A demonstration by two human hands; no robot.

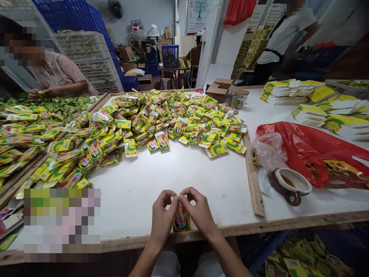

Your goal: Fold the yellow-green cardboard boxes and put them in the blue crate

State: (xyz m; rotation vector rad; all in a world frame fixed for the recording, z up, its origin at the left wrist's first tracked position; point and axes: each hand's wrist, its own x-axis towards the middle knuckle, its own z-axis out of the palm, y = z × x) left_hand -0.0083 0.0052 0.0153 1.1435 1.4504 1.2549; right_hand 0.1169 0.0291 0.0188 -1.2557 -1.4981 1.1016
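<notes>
Near the front edge of the white table (138, 207), a small printed carton (181, 218) in yellow, red and green is between my hands. My left hand (163, 213) pinches its top edge from the left, thumb in front. My right hand (198, 211) grips the same top edge from the right, the two thumbs close together. The carton's lower end is at the wooden table rim. Beyond my hands lies a wide heap of similar small yellow-green cartons (161, 140), some with open white flaps.
A wooden strip (254, 181) runs along the right. Past it are a brown mug (291, 184), a red plastic bag (300, 150) and stacked flat yellow cartons (291, 92). A blue crate (259, 256) with packets stands below right. A person (57, 73) works at left.
</notes>
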